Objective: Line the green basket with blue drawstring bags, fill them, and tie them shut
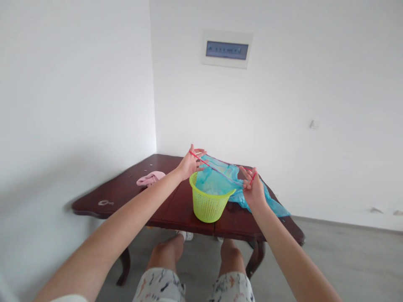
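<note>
A blue drawstring trash bag [212, 181] hangs into a yellow-green plastic basket [210, 206], its mouth stretched wide between my hands. My left hand [190, 163] is above the basket's left rim, fingers spread inside the loop of red drawstring, which runs over the thumb and holds taut. On the right, my right hand [253, 187] has the other end of the drawstring hooked round its partly bent fingers. Both hands hold the bag's edge above the rim. More blue plastic [273, 203] lies on the table beyond my right hand.
The basket stands near the front edge of a dark red wooden table [176, 205]. A folded pink cloth [150, 178] and a small pale loop [105, 202] lie to the left. White walls meet behind the table, and my knees [232, 255] are below its front edge.
</note>
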Available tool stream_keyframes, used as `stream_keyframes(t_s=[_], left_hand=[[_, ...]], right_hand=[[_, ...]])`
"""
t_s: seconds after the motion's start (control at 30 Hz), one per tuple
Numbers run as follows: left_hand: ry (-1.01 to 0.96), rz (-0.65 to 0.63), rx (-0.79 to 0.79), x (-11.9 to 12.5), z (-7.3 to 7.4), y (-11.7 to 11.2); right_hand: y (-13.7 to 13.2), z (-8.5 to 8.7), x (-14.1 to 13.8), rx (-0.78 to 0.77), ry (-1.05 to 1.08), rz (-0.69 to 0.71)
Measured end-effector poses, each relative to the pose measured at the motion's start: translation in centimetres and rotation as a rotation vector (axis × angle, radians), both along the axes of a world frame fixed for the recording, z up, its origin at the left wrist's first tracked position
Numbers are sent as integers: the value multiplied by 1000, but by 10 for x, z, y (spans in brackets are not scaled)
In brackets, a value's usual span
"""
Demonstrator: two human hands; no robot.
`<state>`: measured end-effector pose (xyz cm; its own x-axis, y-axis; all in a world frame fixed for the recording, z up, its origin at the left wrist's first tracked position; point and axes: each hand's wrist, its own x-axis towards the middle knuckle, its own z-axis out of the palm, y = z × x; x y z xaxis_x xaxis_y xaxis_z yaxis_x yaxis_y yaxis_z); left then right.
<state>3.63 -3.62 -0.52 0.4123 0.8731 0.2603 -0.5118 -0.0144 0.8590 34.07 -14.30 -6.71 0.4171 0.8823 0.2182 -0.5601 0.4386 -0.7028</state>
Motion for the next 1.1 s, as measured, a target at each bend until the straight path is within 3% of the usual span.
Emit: stream_keyframes(t_s=[0.2,0.27,0.33,0.43,0.57,0.73,0.9,0.97,1.1], left_hand=[[176,-132,40,-2,-17,-5],[182,-74,159,-1,-19,-7],[150,79,305,1,-16,-10],[140,310,454,5,0,-18],[265,602,487,10,32,-33],[278,563,452,13,67,-45],[392,872,733,16,85,-52],[384,778,835,18,87,-54],[334,299,830,34,82,-60]], right_hand=[[1,18,5,-15,-53,60],[0,18,4,-29,-104,-2],[-2,18,0,-42,-143,-93],[-6,25,-8,-28,-209,-114],[-11,49,-19,34,-362,-53],[-9,86,-21,268,-474,-262],[-4,112,-22,425,-791,-433],[-6,120,-23,440,-977,-460],[-20,142,-27,566,-1333,-481]])
